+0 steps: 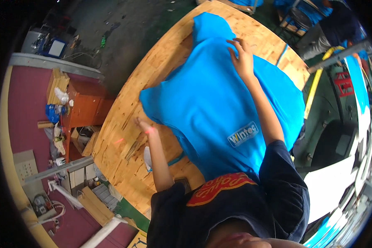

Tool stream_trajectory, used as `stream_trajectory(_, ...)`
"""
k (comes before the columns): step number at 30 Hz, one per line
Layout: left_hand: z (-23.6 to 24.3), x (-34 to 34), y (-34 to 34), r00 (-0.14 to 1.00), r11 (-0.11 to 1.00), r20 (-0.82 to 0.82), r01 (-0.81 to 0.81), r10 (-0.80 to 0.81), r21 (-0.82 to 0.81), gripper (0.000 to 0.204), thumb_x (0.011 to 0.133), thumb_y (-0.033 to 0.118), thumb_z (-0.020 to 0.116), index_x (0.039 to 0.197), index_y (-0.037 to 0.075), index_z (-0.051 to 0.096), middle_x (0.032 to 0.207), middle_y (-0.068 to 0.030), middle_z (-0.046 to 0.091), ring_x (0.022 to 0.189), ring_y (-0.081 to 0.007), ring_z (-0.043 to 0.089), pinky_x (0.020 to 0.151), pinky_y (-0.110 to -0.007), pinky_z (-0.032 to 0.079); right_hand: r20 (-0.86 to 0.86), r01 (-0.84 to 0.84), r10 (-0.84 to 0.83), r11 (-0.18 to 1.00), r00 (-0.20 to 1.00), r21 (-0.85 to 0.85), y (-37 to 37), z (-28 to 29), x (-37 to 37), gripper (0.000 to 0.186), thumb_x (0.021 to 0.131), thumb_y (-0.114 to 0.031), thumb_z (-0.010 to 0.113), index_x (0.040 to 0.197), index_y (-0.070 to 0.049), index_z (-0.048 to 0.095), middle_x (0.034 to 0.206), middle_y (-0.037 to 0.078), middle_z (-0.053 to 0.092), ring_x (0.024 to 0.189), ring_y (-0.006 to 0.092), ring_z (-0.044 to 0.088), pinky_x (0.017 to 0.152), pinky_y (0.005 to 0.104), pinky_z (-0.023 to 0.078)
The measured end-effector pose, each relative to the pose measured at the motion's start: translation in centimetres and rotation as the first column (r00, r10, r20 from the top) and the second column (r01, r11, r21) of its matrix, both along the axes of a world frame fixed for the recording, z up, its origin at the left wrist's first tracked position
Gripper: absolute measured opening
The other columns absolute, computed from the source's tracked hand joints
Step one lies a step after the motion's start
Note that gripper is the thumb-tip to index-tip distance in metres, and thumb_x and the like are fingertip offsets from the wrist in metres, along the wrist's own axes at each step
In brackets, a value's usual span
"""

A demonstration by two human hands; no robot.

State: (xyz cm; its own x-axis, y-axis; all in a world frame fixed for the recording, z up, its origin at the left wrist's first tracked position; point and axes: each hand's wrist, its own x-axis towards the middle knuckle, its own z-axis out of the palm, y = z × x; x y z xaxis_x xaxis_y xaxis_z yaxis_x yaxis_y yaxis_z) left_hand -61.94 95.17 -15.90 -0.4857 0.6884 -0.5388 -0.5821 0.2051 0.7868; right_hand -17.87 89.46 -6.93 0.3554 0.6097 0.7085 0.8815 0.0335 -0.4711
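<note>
A bright blue shirt (pixel 211 99) lies spread over a light wooden table (pixel 124 107), with a printed white-edged badge (pixel 242 134) on the part nearer me. My right hand (pixel 242 58) rests on the far part of the cloth, fingers apart and holding nothing. Beside the shirt's left sleeve end, my left hand (pixel 144 125) is low over the bare wood, its fingers stretched out. A red streak of light crosses that wrist. Folds hide the shirt's underside, and my body covers its near edge.
A small white piece (pixel 147 158) and a dark flat object (pixel 182 184) lie near my left forearm. A blue strip (pixel 282 55) is at the table's far right. An orange-brown cabinet (pixel 84 103) stands left. Another person (pixel 335 29) is at the far right, near a red stool (pixel 344 84).
</note>
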Motion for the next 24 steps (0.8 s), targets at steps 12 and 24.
stream_trajectory(12, 9.3, 9.5, -36.7, -0.203, -0.143, -0.976, 0.967, 0.075, -0.212, 0.034, 0.081, 0.027, 0.073, 0.113, 0.016, 0.065, 0.121, -0.0050, 0.058, 0.110, -0.0246, 0.056, 0.089, -0.040, 0.046, -0.019, 0.384, -0.587, 0.554, 0.810, -0.738, -35.5, -2.8, 7.4, 0.038, 0.083, -0.045, 0.073, 0.093, -0.010, 0.065, 0.094, 0.014, 0.070, 0.090, 0.0340, 0.068, 0.074, 0.0454, 0.053)
stream_trajectory(24, 8.8, 7.9, -43.7, -0.312, -0.005, -0.920, 0.947, 0.236, -0.322, 0.037, 0.078, 0.033, 0.075, 0.107, 0.011, 0.064, 0.120, -0.0061, 0.053, 0.107, -0.0248, 0.055, 0.086, -0.040, 0.047, -0.396, 0.266, -0.421, 0.882, 0.816, -0.388, -35.3, -7.1, 11.9, 0.030, 0.093, -0.029, 0.068, 0.103, -0.004, 0.054, 0.083, 0.021, 0.065, 0.080, 0.0303, 0.067, 0.071, 0.0390, 0.051)
